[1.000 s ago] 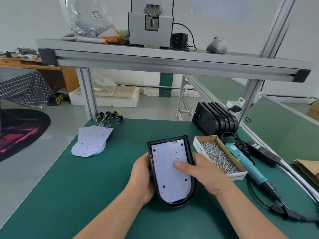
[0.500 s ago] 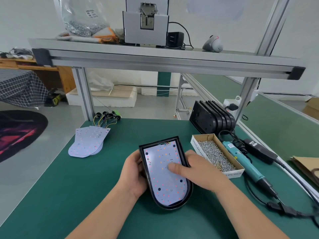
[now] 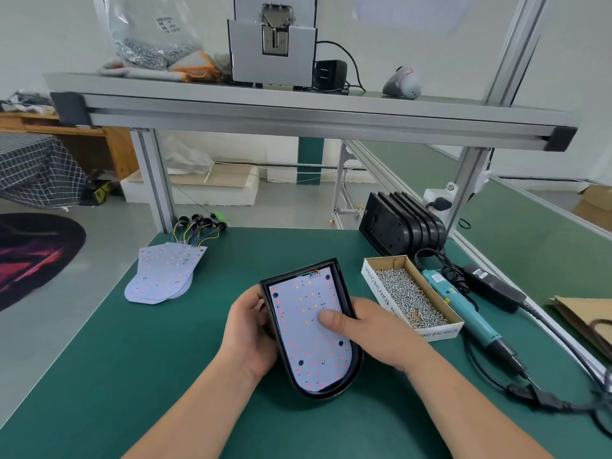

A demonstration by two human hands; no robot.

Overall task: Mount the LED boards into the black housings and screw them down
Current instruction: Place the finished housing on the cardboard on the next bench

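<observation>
Green matte tabletop [image 3: 165, 376] carries a glossy black, round-ended housing [image 3: 356, 362] holding a pale LED board [image 3: 308, 342]. Left hand [image 3: 248, 332] grips its edge; right hand [image 3: 374, 332] holds it, thumb pressing the board.

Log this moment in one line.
LED board in black housing | left hand grips housing | right hand thumb presses board | screwdriver beside screw box

Left hand [image 3: 248, 329]: fingers hidden behind black rounded plastic housing [image 3: 334, 394]. Right hand [image 3: 374, 329]: fingers hidden under the housing's right rim, only the thumb shows. Right of housing: brown paper bag [image 3: 583, 319], cut by frame edge. Far above housing: clear plastic screw bag [image 3: 149, 34], print unreadable, top cut off.
</observation>
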